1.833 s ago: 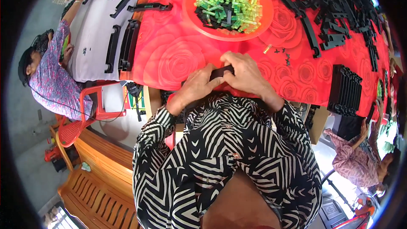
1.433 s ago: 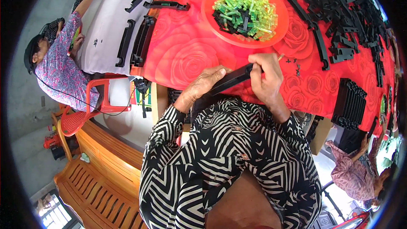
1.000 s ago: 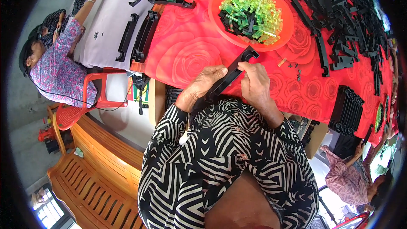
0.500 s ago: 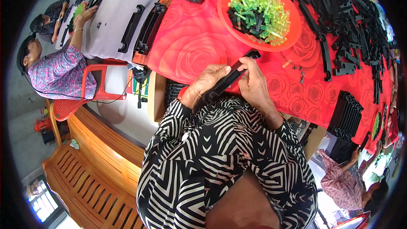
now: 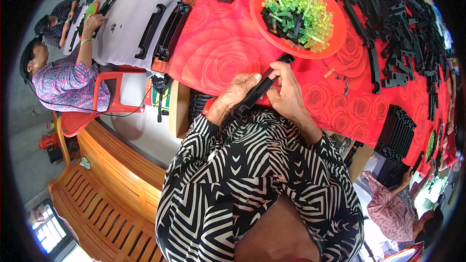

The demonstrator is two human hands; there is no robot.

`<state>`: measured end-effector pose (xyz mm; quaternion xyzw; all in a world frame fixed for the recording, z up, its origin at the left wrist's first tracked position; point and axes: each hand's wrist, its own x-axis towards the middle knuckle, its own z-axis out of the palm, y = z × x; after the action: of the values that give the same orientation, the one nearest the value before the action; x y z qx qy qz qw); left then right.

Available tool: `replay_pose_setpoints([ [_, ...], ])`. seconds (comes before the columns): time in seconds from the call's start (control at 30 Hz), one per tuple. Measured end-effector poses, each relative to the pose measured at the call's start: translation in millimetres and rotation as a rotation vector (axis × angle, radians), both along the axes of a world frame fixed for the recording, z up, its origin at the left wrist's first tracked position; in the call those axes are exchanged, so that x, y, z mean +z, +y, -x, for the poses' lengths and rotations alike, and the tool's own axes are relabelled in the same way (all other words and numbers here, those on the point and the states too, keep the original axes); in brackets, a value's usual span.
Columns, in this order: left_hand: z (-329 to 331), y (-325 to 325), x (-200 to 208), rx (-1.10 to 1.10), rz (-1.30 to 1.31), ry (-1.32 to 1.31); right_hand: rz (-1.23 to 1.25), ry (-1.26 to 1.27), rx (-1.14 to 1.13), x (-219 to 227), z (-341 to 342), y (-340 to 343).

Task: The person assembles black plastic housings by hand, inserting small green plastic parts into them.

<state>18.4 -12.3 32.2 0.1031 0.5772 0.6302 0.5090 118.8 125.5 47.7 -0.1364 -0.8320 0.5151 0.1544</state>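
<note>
A long black plastic bar [image 5: 256, 93] with raised ends slants between my two hands, just off the near table edge. My left hand [image 5: 237, 93] is wrapped round its lower part, thumb along the side. Near the bar's upper end, the fingers of my right hand [image 5: 287, 90] are closed on it; whether they also pinch a small part cannot be made out. Beyond the bar stands a round orange-red bowl [image 5: 335, 48] holding yellow-green clear tube pieces [image 5: 301, 12] and small black parts [image 5: 275, 25].
Heaped black bars [image 5: 398, 34] cover the right of the red flowered tablecloth [image 5: 218, 63]. Stacked bars [image 5: 395, 131] lie at its right edge, more bars [image 5: 172, 31] at the left. One person [image 5: 70, 80] works at left, another [image 5: 395, 204] at lower right. A wooden bench [image 5: 107, 204] stands lower left.
My right fingers have shifted slightly down and left along the bar, and the bar's upper end has moved a little left. The person at left has drawn a hand back.
</note>
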Motion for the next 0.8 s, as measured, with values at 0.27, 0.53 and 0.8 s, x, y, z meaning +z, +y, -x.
replay_pose_setpoints([
  [0.27,-2,-2,-14,0.022,-0.077,0.088,-0.261,-0.017,0.063,5,-2,3],
  [0.53,1,-1,-13,-0.003,-0.073,0.067,-0.038,-0.107,0.035,11,4,8],
  [0.8,-8,8,-19,0.094,-0.076,0.091,-0.365,-0.097,0.090,15,3,-1],
])
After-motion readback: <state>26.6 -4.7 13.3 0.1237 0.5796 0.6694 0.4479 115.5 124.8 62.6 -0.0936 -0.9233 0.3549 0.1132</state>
